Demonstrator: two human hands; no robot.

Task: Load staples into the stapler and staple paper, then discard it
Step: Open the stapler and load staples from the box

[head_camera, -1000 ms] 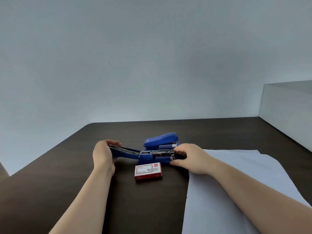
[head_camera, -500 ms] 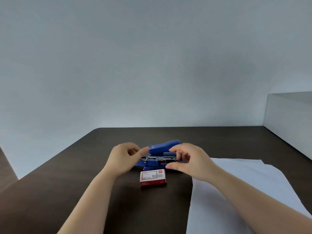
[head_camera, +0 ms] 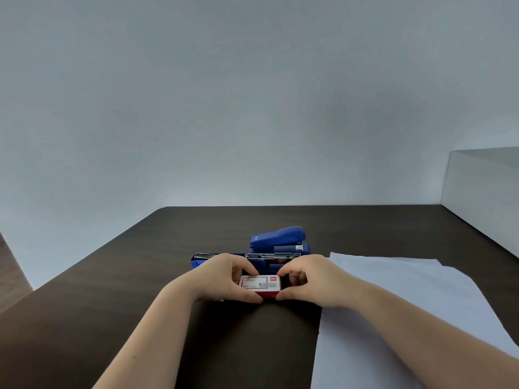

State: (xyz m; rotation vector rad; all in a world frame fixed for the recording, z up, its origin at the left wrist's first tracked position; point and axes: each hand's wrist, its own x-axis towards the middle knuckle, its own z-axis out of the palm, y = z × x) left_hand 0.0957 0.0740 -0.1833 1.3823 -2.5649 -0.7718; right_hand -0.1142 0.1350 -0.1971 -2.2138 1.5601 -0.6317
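A blue stapler [head_camera: 278, 242] lies on the dark table [head_camera: 112, 290], swung open with its metal staple channel exposed. In front of it sits a small red-and-white staple box [head_camera: 261, 284]. My left hand [head_camera: 224, 279] pinches the box's left end between thumb and fingers. My right hand [head_camera: 309, 279] pinches the right end in the same way. White paper sheets [head_camera: 393, 304] lie flat to the right, under my right forearm.
A white box-like block [head_camera: 483, 192] stands at the table's far right edge. A pale wall rises behind the table. The table's left edge runs diagonally toward me, with floor beyond it.
Both hands left the stapler and came toward me to the staple box, which each now pinches at one end. The stapler stays open on the table.
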